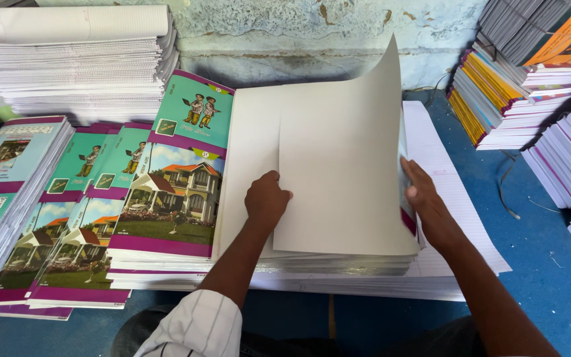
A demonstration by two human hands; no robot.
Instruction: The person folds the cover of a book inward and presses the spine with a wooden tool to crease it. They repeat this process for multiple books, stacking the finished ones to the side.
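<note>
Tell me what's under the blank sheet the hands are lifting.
Under the sheet, a stack of glossy covers lying blank side up, on wider lined paper. The top cover is mostly hidden by the sheet.

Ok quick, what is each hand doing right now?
Left hand: closed on the edge of the lifted blank cover sheet.
Right hand: fingers open, laid along the right edge of the cover stack; whether it grips cannot be told.
</note>
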